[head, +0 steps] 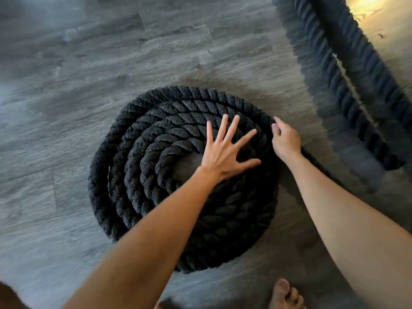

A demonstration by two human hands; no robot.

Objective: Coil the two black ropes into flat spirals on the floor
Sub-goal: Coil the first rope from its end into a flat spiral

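A thick black twisted rope [142, 152] lies as a flat spiral of several turns on the grey floor, with a small gap of bare floor at its centre. My left hand [225, 150] rests flat on the spiral's inner turns, fingers spread. My right hand [285, 139] is at the spiral's right edge, fingers curled at the outer turn; whether it grips the rope I cannot tell. The rope's free length [316, 161] runs off under my right forearm. A second black rope [334, 61] stretches diagonally across the upper right, blurred.
The floor [66, 85] is grey wood-look planks, open to the left and above the spiral. My bare foot [287, 295] shows at the bottom edge. A bright warm patch of floor [379, 21] lies beyond the stretched rope at top right.
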